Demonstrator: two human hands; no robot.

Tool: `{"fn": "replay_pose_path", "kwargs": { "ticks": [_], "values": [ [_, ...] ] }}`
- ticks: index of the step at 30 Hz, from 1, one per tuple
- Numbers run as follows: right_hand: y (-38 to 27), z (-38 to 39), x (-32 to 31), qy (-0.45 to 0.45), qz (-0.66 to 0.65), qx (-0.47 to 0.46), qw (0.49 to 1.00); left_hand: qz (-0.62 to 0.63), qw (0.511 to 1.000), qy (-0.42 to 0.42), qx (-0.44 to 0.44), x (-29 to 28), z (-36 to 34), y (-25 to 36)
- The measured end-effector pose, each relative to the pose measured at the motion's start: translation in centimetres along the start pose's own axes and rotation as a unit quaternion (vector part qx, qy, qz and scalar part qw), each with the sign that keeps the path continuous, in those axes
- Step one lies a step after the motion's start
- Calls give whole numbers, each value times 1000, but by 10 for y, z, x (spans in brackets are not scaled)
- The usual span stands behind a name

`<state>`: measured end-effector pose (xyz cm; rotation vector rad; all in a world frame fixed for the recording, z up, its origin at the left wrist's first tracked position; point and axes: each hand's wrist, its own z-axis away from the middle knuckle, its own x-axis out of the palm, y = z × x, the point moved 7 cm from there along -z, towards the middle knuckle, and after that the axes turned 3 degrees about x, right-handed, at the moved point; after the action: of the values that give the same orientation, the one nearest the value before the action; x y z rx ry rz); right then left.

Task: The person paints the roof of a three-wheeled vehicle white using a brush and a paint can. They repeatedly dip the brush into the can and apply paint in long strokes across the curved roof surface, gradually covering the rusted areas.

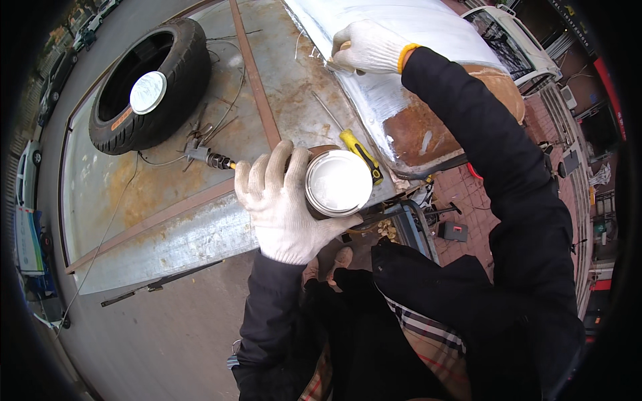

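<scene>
My left hand [284, 194], in a white knit glove, is wrapped round an open can of white paint [339, 184]. The paint's surface shows from above. My right hand [374, 48], in a like glove with a yellow cuff, is closed over a curved metal panel [428, 23]. Only a small tan bit of what it grips shows between the fingers. Wet-looking white paint coats most of that panel, while a rusty brown patch [421, 130] lies bare at its near end. Beside the can, a yellow-and-black screwdriver [361, 157] rests on the rusty sheet-metal surface [287, 73].
A black tyre [190, 73] lies at the far left, with a white-smeared round lid [148, 92] on it. An air tool [207, 157] with a thin hose sits nearer. A black box [453, 231] stands on the brick paving at right. Parked vehicles line the left.
</scene>
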<state>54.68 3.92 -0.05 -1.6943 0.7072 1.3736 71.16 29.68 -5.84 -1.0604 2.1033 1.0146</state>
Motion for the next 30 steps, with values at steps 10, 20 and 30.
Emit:
{"fn": "replay_pose_path", "kwargs": {
  "ticks": [10, 20, 30],
  "values": [
    [-45, 178, -36, -103, -84, -9, 991, 24, 1000, 15, 1, -3, -1, 1],
    [-5, 61, -34, -130, -153, 136, 970, 42, 999, 15, -2, -4, -2, -3],
    [49, -127, -19, 24, -49, 69, 996, 44, 999, 7, -9, 1, -1, -8]
  ]
}}
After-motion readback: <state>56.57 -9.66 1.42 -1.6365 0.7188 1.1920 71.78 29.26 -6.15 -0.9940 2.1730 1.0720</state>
